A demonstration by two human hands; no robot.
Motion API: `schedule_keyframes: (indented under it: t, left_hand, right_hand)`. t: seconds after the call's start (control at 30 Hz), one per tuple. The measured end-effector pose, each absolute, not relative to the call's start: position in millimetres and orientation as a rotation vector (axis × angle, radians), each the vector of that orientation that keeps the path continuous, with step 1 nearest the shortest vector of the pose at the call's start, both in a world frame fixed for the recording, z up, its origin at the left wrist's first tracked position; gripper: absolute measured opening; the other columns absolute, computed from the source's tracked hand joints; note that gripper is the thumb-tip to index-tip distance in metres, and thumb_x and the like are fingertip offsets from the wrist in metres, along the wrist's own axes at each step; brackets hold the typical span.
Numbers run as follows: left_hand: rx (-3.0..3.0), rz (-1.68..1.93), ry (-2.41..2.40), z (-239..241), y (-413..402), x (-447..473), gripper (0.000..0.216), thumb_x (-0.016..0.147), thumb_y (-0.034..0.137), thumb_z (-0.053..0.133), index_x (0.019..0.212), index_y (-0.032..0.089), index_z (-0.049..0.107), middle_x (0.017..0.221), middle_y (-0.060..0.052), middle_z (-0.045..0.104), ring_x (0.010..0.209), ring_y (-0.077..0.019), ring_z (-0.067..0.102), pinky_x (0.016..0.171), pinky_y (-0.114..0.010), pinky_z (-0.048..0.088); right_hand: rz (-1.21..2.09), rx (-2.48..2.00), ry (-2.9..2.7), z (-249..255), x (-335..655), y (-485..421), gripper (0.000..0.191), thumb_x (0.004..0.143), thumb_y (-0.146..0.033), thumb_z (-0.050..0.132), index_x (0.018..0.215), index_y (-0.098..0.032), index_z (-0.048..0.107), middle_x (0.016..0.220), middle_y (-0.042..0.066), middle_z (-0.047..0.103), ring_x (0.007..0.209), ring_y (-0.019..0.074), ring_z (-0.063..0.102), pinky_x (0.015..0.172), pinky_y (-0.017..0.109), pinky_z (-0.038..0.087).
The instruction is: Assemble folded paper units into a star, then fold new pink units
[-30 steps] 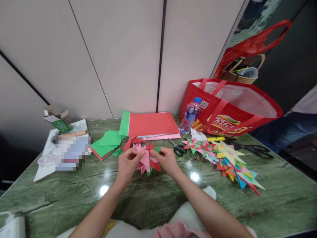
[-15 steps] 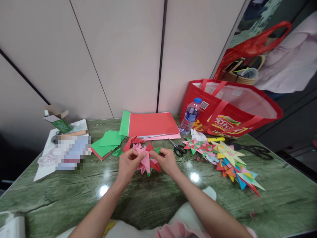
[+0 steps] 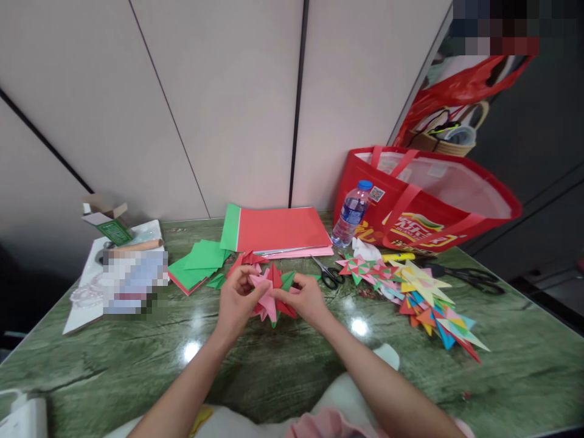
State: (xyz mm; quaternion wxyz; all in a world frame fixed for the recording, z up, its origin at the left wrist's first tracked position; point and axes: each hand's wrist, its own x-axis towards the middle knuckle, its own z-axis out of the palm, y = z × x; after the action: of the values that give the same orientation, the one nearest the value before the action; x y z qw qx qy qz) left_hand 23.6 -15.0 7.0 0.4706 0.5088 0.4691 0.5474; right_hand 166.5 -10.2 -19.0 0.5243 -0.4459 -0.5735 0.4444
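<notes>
Between my two hands, above the green marbled table (image 3: 150, 377), is an origami star (image 3: 274, 293) of pink, red and green folded points. My left hand (image 3: 237, 298) grips its pink points on the left, thumb across the front. On the other side my right hand (image 3: 306, 299) pinches it near a green and a red point. The fingertips behind the paper are partly hidden. Just behind lie red folded pieces (image 3: 250, 260) and a small green folded piece (image 3: 216, 281). A pair of scissors (image 3: 329, 275) rests to the right of my right hand.
Green paper squares (image 3: 205, 254) and red sheets (image 3: 283, 228) lie at the back. A water bottle (image 3: 350, 214) stands against a red shopping bag (image 3: 378, 207). Finished paper stars (image 3: 422, 283) and black scissors (image 3: 474, 278) are on the right. A small box (image 3: 112, 226) stands left, a power strip (image 3: 25, 417) front left.
My fingers have shifted slightly on the star; the right thumb now lies further across its front. A person in a light garment at the upper right has moved out of view.
</notes>
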Motion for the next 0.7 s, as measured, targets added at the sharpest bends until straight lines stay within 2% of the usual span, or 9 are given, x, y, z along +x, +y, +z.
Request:
schedule_keyframes:
  t: [0.2,0.4,0.7]
  left_hand:
    - [1.321,1.169,1.163,15.8,-10.7,13.4,0.019,0.055,0.023,0.073,0.067,0.014,0.06,0.056,0.002,0.06,0.05,-0.0092,0.053,0.047,-0.018,0.04]
    - [1.459,1.121,1.202,20.0,-8.4,6.7,0.015,0.059,0.021,0.067,0.073,0.016,0.072,0.048,0.003,0.058,0.044,-0.0086,0.048,0.043,-0.018,0.036]
    - [1.624,1.139,1.256,16.3,-7.4,1.7,0.018,0.058,0.02,0.069,0.075,0.018,0.074,0.052,0.0,0.064,0.044,-0.0108,0.05,0.043,-0.02,0.039]
  right_hand:
    - [1.134,-1.093,-1.369,-21.3,167.5,-8.5,0.027,0.055,-0.039,0.073,0.06,-0.015,0.062,0.059,0.002,0.061,0.056,0.0142,0.053,0.054,0.026,0.043]
    - [1.213,-1.047,-1.32,-19.1,168.8,-6.9,0.031,0.053,-0.042,0.074,0.06,-0.015,0.061,0.059,0.0,0.062,0.054,0.0125,0.052,0.055,0.026,0.045]
    - [1.206,-1.046,-1.338,-17.3,167.4,-8.5,0.032,0.053,-0.044,0.073,0.058,-0.015,0.061,0.058,0.0,0.062,0.053,0.0121,0.051,0.054,0.025,0.045]
